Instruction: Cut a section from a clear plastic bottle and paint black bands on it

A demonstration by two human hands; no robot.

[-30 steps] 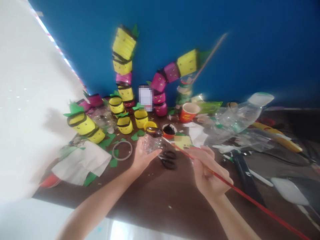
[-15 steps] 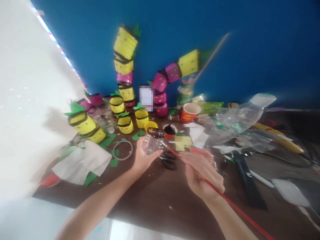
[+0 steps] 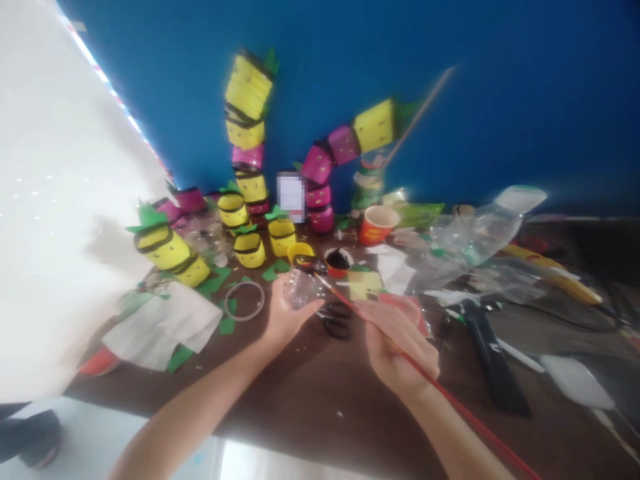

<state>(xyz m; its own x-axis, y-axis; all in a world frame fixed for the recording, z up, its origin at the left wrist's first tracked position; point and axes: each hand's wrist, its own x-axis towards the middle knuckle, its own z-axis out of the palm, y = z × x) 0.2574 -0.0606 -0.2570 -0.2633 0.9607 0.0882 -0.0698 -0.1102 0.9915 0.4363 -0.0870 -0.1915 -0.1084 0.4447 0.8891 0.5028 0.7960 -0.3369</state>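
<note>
Centrally, just below the middle of the frame, a small clear plastic piece (image 3: 303, 290) with a dark upper edge sits in the left hand (image 3: 293, 315), fingers and thumb curled around its side. A thin red-handled paintbrush (image 3: 453, 398) is pinched in the right hand (image 3: 400, 343), right of centre. Its long axis slants from the lower right of the frame up and left, so the piece lies up and left of the right hand, at the brush's tip end. The tip is by the dark edge; blur hides whether they touch. Black-handled scissors (image 3: 336, 327) lie on the brown table (image 3: 320, 400) just below and right of the piece. Near it, up and right, stands a small orange cup (image 3: 339, 273) with dark contents, closer to the left hand than the right. A yellow cup (image 3: 300, 251) is just above the piece; further out, yellow and magenta containers (image 3: 250, 253) rise against a blue wall (image 3: 350, 53).
</note>
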